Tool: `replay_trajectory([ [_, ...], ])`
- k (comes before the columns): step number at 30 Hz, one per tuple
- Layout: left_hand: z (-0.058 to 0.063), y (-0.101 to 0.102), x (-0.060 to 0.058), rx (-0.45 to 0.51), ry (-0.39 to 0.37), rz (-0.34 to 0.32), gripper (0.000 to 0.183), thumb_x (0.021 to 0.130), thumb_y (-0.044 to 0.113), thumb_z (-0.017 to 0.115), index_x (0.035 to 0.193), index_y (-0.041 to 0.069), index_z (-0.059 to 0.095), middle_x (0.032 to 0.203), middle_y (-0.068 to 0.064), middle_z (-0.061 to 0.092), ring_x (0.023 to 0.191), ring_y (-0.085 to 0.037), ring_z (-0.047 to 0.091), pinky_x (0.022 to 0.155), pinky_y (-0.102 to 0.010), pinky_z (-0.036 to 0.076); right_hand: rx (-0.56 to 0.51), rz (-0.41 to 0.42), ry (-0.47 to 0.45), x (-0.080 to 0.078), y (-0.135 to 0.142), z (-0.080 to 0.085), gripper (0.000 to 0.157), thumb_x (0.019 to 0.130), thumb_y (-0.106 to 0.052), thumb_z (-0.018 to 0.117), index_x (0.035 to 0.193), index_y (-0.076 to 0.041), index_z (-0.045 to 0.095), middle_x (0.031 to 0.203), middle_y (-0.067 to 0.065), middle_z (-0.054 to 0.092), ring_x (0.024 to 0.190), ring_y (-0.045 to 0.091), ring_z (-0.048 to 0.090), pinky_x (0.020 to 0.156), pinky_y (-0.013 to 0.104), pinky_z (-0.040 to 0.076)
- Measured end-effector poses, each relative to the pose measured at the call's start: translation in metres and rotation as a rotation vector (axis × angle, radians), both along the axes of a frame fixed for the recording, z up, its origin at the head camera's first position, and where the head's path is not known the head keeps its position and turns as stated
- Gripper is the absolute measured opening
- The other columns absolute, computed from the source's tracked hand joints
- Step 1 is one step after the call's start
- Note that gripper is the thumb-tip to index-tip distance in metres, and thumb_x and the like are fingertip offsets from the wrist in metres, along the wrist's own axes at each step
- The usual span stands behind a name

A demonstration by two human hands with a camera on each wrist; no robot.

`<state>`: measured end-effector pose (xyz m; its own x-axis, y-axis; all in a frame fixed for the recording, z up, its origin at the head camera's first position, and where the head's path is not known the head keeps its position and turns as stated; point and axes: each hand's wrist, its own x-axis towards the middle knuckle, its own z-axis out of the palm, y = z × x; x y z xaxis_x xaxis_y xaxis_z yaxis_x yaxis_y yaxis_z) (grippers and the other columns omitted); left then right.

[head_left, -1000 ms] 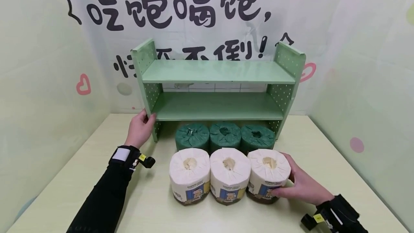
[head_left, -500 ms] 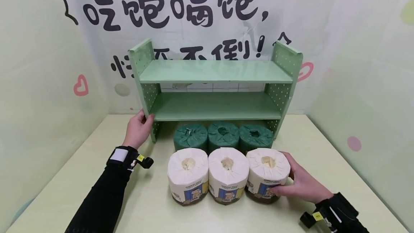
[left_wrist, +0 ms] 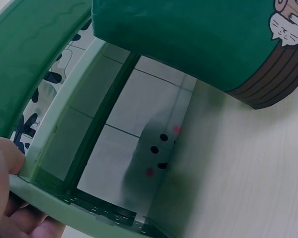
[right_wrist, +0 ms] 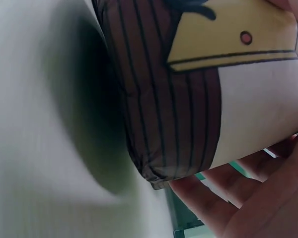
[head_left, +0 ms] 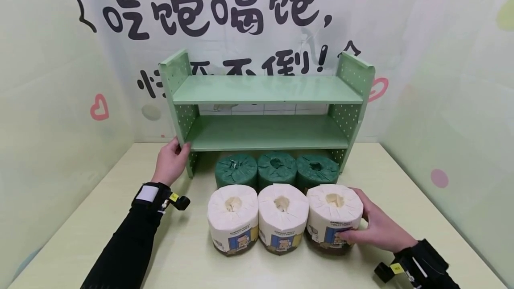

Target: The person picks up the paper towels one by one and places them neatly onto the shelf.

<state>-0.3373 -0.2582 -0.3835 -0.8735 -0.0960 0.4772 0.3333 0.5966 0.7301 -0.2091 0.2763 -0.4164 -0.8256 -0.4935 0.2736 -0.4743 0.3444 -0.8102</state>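
The right hand [head_left: 378,229] holds a white toilet roll [head_left: 327,217]; the left hand [head_left: 169,164], fingers [left_wrist: 47,229] half-hidden, grips a green rack [head_left: 269,132].

I see a pale green, metal-looking, two-tier shelf [head_left: 267,132] standing upright, its left side gripped by the left hand [head_left: 170,163]. In front of its right end, the right hand [head_left: 376,226] holds a white paper-wrapped cylindrical roll [head_left: 327,220] upright, cartoon-printed, brown round the base.

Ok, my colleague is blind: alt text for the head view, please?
A person's right hand grips the rightmost white roll in a row of three; the left hand holds the side of a green shelf. Three green rolls stand behind.
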Motion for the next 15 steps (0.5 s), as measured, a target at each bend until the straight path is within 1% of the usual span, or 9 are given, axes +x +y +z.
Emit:
replay_trajectory([
  [5,0.000,0.000,0.000,0.006,0.001,-0.007,0.034,0.106,0.025,0.050,0.127,0.000,0.059,0.090,-0.018,0.062,0.068,-0.021,0.052,0.049,-0.022,0.043,0.003,-0.002,0.020,0.001,0.003,0.004,0.091,0.074,-0.014,0.088,0.146,-0.019,0.032,0.134,0.000,0.052,0.123,0.021,0.045,0.094,0.065,0.032],
  [10,0.000,0.000,0.001,0.003,0.007,-0.008,0.033,0.106,0.025,0.050,0.126,0.000,0.060,0.085,-0.017,0.061,0.065,-0.021,0.051,0.046,-0.021,0.041,-0.002,-0.004,0.058,0.001,0.007,0.010,0.090,0.074,-0.011,0.086,0.145,-0.018,0.032,0.135,0.000,0.051,0.123,0.021,0.045,0.091,0.064,0.035],
  [15,0.000,0.000,0.001,-0.001,0.015,-0.010,0.034,0.106,0.025,0.050,0.126,0.000,0.060,0.082,-0.016,0.060,0.062,-0.020,0.049,0.044,-0.021,0.040,-0.014,-0.003,0.063,0.002,0.009,0.014,0.089,0.074,-0.008,0.084,0.146,-0.017,0.032,0.135,0.002,0.050,0.122,0.022,0.045,0.091,0.061,0.038],
])
